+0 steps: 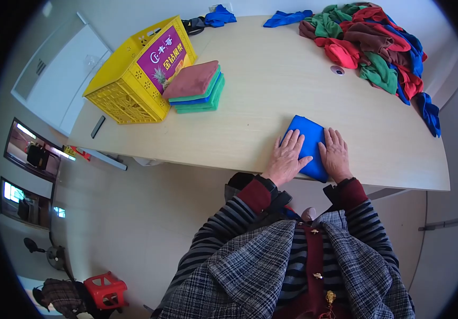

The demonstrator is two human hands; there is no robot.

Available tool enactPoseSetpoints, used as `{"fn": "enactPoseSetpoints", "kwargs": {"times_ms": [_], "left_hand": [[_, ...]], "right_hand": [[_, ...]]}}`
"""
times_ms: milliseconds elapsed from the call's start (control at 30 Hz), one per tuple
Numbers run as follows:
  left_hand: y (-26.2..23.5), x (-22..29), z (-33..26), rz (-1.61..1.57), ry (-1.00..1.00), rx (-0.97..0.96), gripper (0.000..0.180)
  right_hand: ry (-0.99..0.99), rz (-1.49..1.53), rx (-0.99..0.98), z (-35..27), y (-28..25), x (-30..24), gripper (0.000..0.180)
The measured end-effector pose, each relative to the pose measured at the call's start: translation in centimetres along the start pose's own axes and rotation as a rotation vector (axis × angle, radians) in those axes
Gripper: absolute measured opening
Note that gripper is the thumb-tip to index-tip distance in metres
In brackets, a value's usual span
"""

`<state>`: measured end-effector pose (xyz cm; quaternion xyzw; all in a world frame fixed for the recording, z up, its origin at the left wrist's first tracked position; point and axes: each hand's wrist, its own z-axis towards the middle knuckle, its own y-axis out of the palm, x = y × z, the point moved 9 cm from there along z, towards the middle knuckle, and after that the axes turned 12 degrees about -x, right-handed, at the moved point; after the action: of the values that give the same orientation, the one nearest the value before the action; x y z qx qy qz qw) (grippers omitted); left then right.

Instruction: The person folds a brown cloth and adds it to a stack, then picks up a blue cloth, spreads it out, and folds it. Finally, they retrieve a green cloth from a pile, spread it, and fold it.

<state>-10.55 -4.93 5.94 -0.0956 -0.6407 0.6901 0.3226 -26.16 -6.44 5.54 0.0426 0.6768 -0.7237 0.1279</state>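
Note:
A blue cloth (309, 142), folded into a flat rectangle, lies at the table's near edge. On its left side my left hand (287, 157) rests flat, fingers stretched out and thumb across the cloth. Along the right edge of the cloth lies my right hand (335, 154), also flat with fingers extended. Neither hand grips anything. To the left, a stack of folded cloths (196, 89) in brown, green and blue sits against a yellow crate. At the far right is a heap of loose, crumpled cloths (373, 42) in red, green, brown and blue.
The yellow plastic crate (125, 85) stands on the left of the wooden table (261, 69). A dark flat object (98, 127) lies near the left edge. Single blue cloths (288, 18) lie at the back. A red stool (106, 291) stands on the floor at lower left.

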Motion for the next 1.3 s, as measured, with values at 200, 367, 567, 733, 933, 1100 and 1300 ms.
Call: {"fn": "enactPoseSetpoints", "kwargs": {"times_ms": [200,367,567,733,933,1100,1300], "left_hand": [[-0.2,-1.4,0.8,0.07,0.058,-0.065,0.07],[-1.0,-2.3,1.4,0.14,0.058,-0.143,0.068],[0.2,1.4,0.8,0.007,-0.023,-0.106,0.068],[1.2,1.8,0.5,0.202,-0.003,-0.021,0.067],[1.0,1.6,0.4,0.107,-0.049,-0.117,0.068],[0.8,1.5,0.4,0.101,-0.037,-0.12,0.067],[0.6,0.6,1.1,0.103,0.101,-0.162,0.066]], "right_hand": [[0.062,-0.03,0.049,-2.5,-0.8,-1.2,0.06],[0.113,-0.044,-0.037,-5.4,-2.9,-2.1,0.06],[-0.132,-0.142,-0.02,-2.4,-5.1,-5.5,0.05],[-0.293,0.091,-0.11,1.1,-0.1,-6.9,0.051],[-0.231,0.015,-0.11,2.7,1.1,-4.5,0.054],[-0.146,0.082,-0.082,3.1,1.0,-2.6,0.055],[0.044,0.098,-0.028,1.8,0.3,-1.7,0.056]]}}
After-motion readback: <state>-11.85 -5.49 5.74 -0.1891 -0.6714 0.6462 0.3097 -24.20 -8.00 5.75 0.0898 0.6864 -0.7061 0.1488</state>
